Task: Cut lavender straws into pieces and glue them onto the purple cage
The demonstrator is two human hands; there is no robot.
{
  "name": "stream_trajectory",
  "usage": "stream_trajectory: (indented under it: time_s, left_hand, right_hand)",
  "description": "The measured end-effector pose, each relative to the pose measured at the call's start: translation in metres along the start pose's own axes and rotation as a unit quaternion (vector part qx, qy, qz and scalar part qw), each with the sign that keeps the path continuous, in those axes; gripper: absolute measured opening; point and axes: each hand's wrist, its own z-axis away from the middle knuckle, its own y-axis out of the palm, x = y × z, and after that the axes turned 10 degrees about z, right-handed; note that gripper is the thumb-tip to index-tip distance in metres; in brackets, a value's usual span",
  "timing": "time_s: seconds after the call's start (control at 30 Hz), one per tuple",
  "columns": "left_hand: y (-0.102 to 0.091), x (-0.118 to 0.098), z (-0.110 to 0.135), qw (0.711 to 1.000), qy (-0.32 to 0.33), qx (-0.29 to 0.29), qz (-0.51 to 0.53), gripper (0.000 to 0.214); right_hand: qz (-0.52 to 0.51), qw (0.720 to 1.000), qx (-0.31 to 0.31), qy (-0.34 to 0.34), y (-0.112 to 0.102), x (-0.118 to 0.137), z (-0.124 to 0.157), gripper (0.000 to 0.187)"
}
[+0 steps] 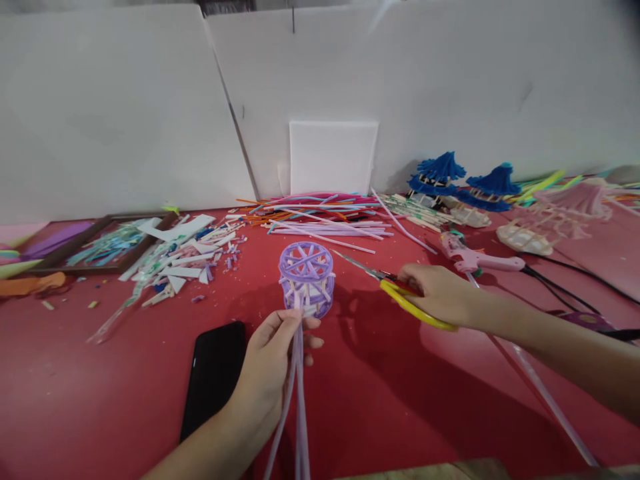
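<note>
My left hand (pixel 280 347) pinches several light purple pipe cleaners (pixel 300 407) that hang toward the front of the table. Just beyond its fingertips stands a small round purple pipe-cleaner frame (pixel 307 261), with a spoked top ring, short posts and a lower ring. Whether the held strands are joined to this frame, I cannot tell. My right hand (pixel 435 293) is closed around scissors (pixel 413 307) with yellow handles. Their blades point left toward the frame and look nearly together, a short way from it.
A black phone (pixel 213 377) lies by my left forearm. A pink glue gun (pixel 487 259) with cords is at right. Behind are loose pipe cleaners (pixel 325 223), a scrap pile (pixel 185 257), a wooden frame (pixel 90 267), and blue roof-shaped models (pixel 440 173). White boards (pixel 400 80) stand behind.
</note>
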Motion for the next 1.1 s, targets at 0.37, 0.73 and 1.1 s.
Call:
stream_trajectory:
  time_s: [0.37, 0.73, 1.1]
  left_hand:
    - [0.001, -0.001, 0.000, 1.000, -0.026, 0.009, 0.002, 0.016]
    - [-0.002, 0.002, -0.002, 1.000, -0.022, 0.008, 0.002, 0.020]
    - [-0.003, -0.001, -0.003, 0.999, -0.017, -0.029, 0.001, 0.030]
  right_hand:
    - [0.024, 0.991, 0.129, -0.022, -0.046, -0.013, 0.022, 0.038]
    - [-0.192, 0.934, 0.274, -0.126, -0.045, -0.001, 0.031, 0.033]
    - [-0.225, 0.939, 0.233, -0.119, -0.028, 0.017, 0.024, 0.035]
